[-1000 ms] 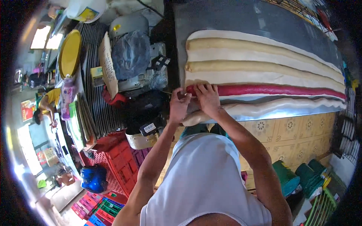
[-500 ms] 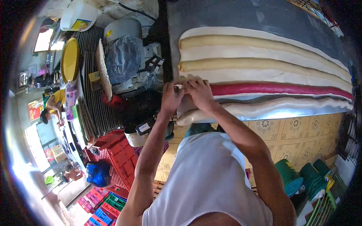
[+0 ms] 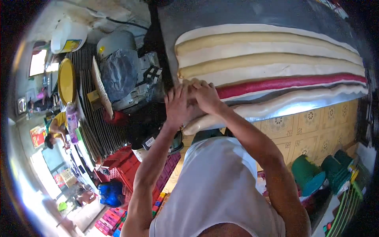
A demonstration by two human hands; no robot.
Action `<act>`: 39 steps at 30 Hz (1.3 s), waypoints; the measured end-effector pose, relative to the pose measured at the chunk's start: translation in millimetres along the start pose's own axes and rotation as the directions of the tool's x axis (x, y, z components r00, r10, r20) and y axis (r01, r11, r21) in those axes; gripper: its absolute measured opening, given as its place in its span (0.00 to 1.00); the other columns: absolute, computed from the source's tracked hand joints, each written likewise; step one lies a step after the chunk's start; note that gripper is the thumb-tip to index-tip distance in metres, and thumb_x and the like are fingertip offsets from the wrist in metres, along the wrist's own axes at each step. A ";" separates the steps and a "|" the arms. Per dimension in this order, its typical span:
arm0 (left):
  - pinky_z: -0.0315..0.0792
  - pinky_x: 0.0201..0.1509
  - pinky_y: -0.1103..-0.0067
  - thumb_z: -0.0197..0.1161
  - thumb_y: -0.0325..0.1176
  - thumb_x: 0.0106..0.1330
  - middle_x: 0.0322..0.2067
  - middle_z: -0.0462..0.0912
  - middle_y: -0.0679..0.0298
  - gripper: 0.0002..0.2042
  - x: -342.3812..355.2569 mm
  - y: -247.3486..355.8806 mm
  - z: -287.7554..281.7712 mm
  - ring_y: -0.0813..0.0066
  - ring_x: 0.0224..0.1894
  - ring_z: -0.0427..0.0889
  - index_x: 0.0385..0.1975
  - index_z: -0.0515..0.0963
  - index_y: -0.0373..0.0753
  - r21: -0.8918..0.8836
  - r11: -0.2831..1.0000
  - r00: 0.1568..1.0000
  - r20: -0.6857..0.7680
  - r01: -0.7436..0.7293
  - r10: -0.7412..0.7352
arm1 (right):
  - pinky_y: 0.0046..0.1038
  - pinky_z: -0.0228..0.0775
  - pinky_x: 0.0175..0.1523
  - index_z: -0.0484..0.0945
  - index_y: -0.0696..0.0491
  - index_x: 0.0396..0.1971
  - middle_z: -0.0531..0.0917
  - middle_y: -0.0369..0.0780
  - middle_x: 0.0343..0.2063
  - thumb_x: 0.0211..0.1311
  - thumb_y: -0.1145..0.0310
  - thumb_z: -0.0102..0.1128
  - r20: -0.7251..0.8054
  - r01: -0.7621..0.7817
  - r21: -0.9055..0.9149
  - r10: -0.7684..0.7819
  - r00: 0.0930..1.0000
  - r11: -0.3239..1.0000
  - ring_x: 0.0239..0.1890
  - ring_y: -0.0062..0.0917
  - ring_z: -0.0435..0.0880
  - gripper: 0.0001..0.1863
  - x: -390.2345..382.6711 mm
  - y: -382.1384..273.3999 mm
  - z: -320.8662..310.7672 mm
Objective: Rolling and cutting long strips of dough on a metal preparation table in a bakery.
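Long dough rolls lie on the dark worktop (image 3: 221,14): two pale tan rolls (image 3: 252,58) on white flat dough, a red roll (image 3: 272,83), and a lumpy cream roll (image 3: 272,102) along the front edge. My right hand (image 3: 206,96) is over the left end of the red roll, fingers curled onto it; that end is hidden beneath it. Just left of it, my left hand (image 3: 177,104) is open, fingers spread at the worktop's left edge, beside the right hand. Whatever lies under its fingertips is hard to make out.
Left are a plastic-covered machine (image 3: 118,73), white jug (image 3: 68,37), yellow round tray (image 3: 67,81) and red crates (image 3: 112,160). A person in yellow (image 3: 57,128) is at far left. Green containers (image 3: 306,177) stand low right, beyond the tiled floor (image 3: 308,122).
My left hand has shifted left and its fingers have spread out from their earlier curled pose. My right hand has moved slightly left and up. The worktop appears higher and further left as the view shifts.
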State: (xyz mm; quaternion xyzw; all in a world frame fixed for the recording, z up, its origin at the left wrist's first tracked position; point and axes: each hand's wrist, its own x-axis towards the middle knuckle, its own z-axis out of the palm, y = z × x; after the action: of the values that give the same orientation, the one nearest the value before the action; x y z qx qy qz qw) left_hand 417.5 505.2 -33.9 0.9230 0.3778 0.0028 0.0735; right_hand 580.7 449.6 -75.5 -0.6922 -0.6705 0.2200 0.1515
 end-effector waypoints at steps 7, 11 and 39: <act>0.51 0.80 0.45 0.72 0.35 0.59 0.66 0.70 0.56 0.36 15.8 -25.3 22.0 0.49 0.73 0.65 0.69 0.68 0.39 -0.016 0.999 0.987 0.152 -0.052 0.054 | 0.49 0.71 0.60 0.83 0.54 0.57 0.77 0.45 0.62 0.59 0.67 0.62 -0.281 0.129 -0.114 -0.156 0.947 0.985 0.64 0.42 0.75 0.24 -29.7 13.5 2.6; 0.46 0.83 0.50 0.65 0.36 0.63 0.70 0.66 0.48 0.37 11.9 7.2 15.9 0.45 0.77 0.59 0.73 0.62 0.34 0.014 0.995 0.991 0.093 -0.099 0.097 | 0.47 0.71 0.60 0.80 0.52 0.60 0.77 0.41 0.59 0.60 0.67 0.62 0.073 -0.077 0.005 0.076 0.994 0.997 0.62 0.38 0.76 0.26 -3.1 18.0 -19.2; 0.55 0.77 0.48 0.65 0.51 0.65 0.72 0.65 0.48 0.41 58.6 88.3 29.0 0.45 0.73 0.64 0.75 0.62 0.34 0.198 0.975 0.974 0.218 -0.102 0.058 | 0.48 0.73 0.60 0.78 0.55 0.61 0.77 0.41 0.61 0.61 0.64 0.64 -0.398 0.236 -0.202 -0.300 0.867 0.951 0.62 0.40 0.76 0.27 -57.9 93.8 -35.0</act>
State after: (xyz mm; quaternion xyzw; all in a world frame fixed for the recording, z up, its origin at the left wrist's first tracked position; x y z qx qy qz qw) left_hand 522.7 480.0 -53.4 0.9352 0.3284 -0.1317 0.0162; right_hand 679.1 389.8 -87.0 -0.6325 -0.7254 -0.0088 0.2714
